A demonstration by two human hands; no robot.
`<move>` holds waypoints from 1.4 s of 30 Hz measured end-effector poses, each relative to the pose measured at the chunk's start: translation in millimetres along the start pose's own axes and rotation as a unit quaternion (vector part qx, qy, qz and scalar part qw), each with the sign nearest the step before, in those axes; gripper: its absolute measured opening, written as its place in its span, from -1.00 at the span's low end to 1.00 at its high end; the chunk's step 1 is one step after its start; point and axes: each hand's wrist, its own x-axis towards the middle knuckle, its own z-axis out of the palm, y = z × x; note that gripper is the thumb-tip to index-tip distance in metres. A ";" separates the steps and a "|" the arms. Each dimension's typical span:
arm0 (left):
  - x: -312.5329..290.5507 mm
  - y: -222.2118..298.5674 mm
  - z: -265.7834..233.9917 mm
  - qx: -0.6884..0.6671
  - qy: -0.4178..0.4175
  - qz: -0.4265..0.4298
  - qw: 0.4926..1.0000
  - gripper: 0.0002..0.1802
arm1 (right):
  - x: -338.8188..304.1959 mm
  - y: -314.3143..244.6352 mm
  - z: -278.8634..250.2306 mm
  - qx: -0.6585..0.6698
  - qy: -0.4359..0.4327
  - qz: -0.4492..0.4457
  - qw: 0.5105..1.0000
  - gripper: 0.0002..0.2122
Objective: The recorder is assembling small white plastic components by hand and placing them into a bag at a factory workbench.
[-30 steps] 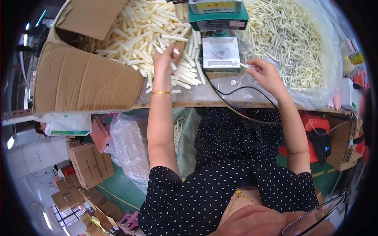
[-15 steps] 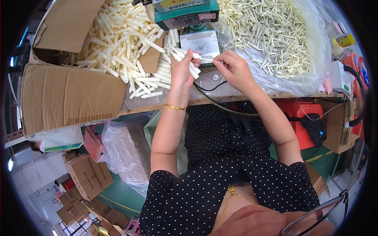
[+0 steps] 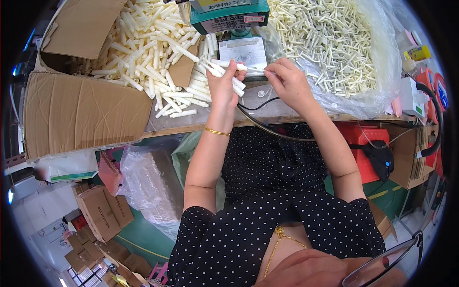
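Left hand [image 3: 224, 86] grips a bundle of white tubes [image 3: 224, 69]; right hand [image 3: 287, 81] pinches a thin pin [image 3: 256, 70] at one tube's end, above the counter [image 3: 267, 112]. Loose tubes fill the cardboard box [image 3: 86, 110] to the left.

Top edge cuts off the green machine [image 3: 229, 16]. Left hand [image 3: 224, 86] hides most of its white tubes [image 3: 224, 67]; the piece pinched by the right hand [image 3: 287, 81] looks like a thin pin, too small to tell.
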 end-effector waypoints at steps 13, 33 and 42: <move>-19.3 -18.8 9.0 -0.181 -0.029 -0.178 0.967 -0.82 | -6.8 -13.5 13.9 0.189 0.028 0.022 0.981 -0.84; -18.9 -6.4 -3.4 0.107 0.024 0.026 0.994 -0.84 | 54.4 30.7 41.1 0.011 -0.015 0.048 0.999 -0.79; -12.0 3.0 -7.4 0.107 0.020 0.067 0.992 -0.83 | 58.9 24.0 51.0 0.041 -0.023 0.069 0.997 -0.74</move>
